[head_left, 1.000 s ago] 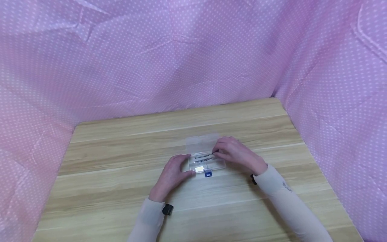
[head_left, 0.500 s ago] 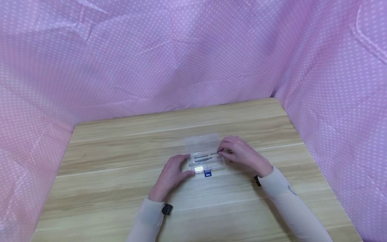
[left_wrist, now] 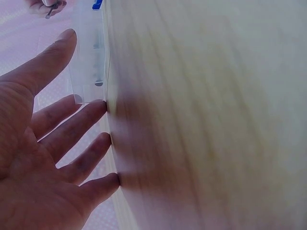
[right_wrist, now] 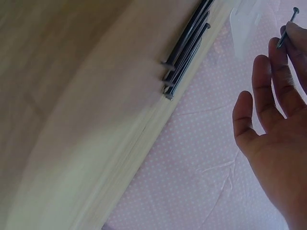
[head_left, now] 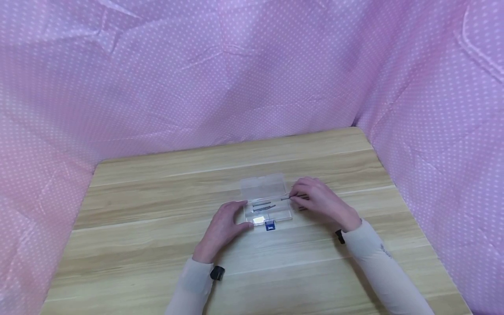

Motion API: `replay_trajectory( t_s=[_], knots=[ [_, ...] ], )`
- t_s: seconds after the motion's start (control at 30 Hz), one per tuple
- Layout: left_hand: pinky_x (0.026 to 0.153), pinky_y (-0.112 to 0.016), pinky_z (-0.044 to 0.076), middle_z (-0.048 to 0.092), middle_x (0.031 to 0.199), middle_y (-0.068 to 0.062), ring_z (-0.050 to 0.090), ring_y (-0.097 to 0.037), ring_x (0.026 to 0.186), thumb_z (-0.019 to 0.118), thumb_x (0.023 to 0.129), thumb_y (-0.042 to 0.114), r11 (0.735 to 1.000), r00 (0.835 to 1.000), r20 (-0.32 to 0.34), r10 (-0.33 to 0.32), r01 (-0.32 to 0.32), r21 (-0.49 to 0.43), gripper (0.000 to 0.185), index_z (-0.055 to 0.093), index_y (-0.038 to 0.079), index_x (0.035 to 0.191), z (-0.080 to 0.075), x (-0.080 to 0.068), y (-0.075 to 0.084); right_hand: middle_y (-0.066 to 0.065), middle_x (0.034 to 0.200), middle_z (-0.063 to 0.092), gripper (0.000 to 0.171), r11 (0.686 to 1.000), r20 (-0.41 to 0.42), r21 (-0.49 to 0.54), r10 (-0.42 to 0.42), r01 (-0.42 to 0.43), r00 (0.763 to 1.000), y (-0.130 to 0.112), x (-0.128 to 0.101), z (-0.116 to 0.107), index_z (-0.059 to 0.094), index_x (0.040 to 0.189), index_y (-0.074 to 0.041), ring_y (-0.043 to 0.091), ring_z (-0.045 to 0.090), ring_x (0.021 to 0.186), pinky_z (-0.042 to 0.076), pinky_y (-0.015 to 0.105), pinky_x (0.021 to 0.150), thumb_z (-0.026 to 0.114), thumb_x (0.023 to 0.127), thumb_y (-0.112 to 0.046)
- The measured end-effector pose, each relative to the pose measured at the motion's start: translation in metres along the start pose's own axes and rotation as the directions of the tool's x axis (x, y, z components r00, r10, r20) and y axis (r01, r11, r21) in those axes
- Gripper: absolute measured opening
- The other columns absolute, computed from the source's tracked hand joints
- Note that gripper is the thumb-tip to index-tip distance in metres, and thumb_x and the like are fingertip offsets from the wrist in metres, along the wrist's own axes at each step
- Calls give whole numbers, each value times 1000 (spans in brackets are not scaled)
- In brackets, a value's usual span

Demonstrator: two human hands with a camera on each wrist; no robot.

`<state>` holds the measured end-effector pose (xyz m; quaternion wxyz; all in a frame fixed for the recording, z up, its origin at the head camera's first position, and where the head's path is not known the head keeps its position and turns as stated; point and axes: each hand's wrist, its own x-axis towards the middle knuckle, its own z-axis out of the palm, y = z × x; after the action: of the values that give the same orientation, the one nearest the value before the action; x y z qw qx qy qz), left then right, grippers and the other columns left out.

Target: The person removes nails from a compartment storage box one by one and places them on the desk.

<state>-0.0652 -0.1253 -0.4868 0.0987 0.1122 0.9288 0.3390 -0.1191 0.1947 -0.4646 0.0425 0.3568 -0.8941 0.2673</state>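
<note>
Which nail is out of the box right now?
The nail pinched by the right hand, past the clear box's right end. The other nails lie inside the box.

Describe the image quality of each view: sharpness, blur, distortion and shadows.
Head view: even soft light, fairly sharp, with wide-angle bending of the table; the clear box shows little detail. Left wrist view: the tabletop is smeared and out of focus, with a dark shadow beside the left hand. Right wrist view: the wood is blurred, the nails crisper; the right hand is soft.

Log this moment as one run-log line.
left hand: steadies clear plastic box | right hand: pinches nail beside box | more nails lie on table
</note>
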Motion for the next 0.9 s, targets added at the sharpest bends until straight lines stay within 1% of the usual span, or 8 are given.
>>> replay_trajectory(
  t_s=[0.1, 0.2, 0.3, 0.5, 0.6, 0.73, 0.9],
  knots=[
    [118, -52, 37, 62, 141, -14, 50, -36, 137, 87, 84, 36, 1000, 1000, -3, 7, -7, 1, 70, 61, 8, 143, 0, 0, 0, 1, 100, 72, 9, 1000, -9, -3, 0, 0, 1000, 3, -2, -1, 77, 96, -13, 23, 67, 96, 54, 48, 85, 81, 89, -9],
    [118, -52, 37, 62, 141, -14, 50, -36, 137, 87, 84, 36, 1000, 1000, -2, 8, -8, 2, 70, 61, 8, 143, -1, 0, 1, 1, 101, 72, 9, 1000, -11, -5, 18, -18, 1000, 6, -3, -2, 77, 97, -12, 23, 67, 97, 54, 49, 87, 80, 90, -9],
    [118, -53, 37, 62, 141, -14, 50, -36, 137, 87, 84, 36, 1000, 1000, -1, 3, -3, 1, 70, 61, 8, 143, -1, 0, 2, 2, 101, 72, 9, 1000, -20, -9, 22, -22, 1000, 10, -4, -5, 78, 97, -12, 24, 67, 96, 54, 49, 86, 80, 90, -7],
    [118, -53, 37, 62, 141, -14, 50, -36, 137, 86, 84, 36, 1000, 1000, -1, 1, -1, -4, 70, 61, 9, 143, -1, 0, 2, 3, 96, 73, 9, 1000, -59, -12, -6, 5, 998, 16, -5, -8, 78, 95, -9, 24, 68, 91, 57, 47, 83, 81, 87, -5],
    [118, -52, 37, 62, 141, -14, 50, -36, 137, 86, 84, 36, 1000, 1000, -1, 2, -2, -5, 70, 61, 9, 143, -1, 0, 1, 3, 95, 72, 9, 1000, -70, -11, -7, 6, 997, 19, -6, -9, 77, 95, -8, 23, 69, 89, 58, 46, 83, 81, 87, -5],
    [118, -52, 37, 62, 141, -14, 50, -36, 137, 87, 84, 36, 1000, 1000, -1, -3, 3, -8, 70, 61, 9, 143, -2, 0, 1, 4, 94, 72, 10, 1000, -84, -13, -13, 12, 996, 24, -7, -9, 77, 94, -7, 24, 69, 88, 59, 45, 81, 81, 86, -3],
    [118, -53, 37, 62, 141, -14, 50, -36, 137, 87, 84, 36, 1000, 1000, 0, -4, 4, -6, 70, 61, 9, 143, -2, 0, 1, 4, 95, 72, 12, 1000, -92, -14, -10, 9, 996, 27, -7, -10, 76, 94, -7, 24, 67, 90, 57, 46, 84, 82, 85, -3]
  ],
)
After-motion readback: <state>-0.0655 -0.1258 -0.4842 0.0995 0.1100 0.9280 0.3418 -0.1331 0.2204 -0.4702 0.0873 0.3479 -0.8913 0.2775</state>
